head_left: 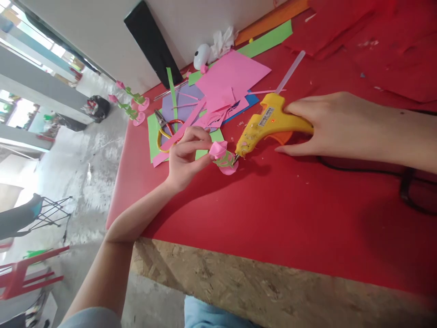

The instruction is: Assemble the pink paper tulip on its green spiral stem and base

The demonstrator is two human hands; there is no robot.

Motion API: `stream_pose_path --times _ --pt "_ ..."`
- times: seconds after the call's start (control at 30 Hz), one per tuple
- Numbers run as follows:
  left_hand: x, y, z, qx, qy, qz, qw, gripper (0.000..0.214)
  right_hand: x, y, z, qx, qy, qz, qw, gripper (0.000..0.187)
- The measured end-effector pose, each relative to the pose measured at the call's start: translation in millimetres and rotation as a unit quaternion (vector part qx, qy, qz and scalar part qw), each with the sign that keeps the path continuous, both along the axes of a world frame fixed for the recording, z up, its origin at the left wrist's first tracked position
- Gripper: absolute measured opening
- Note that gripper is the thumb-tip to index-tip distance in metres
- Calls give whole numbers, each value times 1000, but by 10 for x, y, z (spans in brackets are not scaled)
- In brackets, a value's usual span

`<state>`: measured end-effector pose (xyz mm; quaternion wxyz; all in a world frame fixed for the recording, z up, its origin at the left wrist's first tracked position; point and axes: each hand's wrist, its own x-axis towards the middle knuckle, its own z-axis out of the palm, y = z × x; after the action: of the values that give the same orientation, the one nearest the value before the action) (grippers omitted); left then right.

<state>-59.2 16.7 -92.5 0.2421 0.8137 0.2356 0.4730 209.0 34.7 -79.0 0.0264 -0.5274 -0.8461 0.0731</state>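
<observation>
Daylight floods in from the far left, strong enough that the windows (25, 20) burn out to white and the concrete floor (92, 173) carries a pale glare. Nearer me, the red tabletop (273, 209) is lit more gently, with a dim patch toward its lower right. The left arm (143, 212) throws a soft-edged shadow to its right, and a smaller one lies below the yellow glue gun (252, 130), whose tiny indicator lamp (272, 120) glows orange-red. The print on its label (266, 117) is too soft to read. Fine detail on the pink flower (218, 149) is mushy, and the outer edges look stretched.
</observation>
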Motion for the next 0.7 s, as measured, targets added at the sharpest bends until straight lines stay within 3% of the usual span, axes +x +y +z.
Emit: stream_pose_path --times 0.23,0.53,0.7 --pt "4 5 -11 2 -4 12 1000 15 9 -4 63 -31 -16 -31 999 36" --pt "-9 12 -13 9 1 8 1000 17 28 10 89 25 -30 22 999 36" --pt "-17 11 -18 -3 9 7 1000 11 15 14 105 5 -42 18 999 39"
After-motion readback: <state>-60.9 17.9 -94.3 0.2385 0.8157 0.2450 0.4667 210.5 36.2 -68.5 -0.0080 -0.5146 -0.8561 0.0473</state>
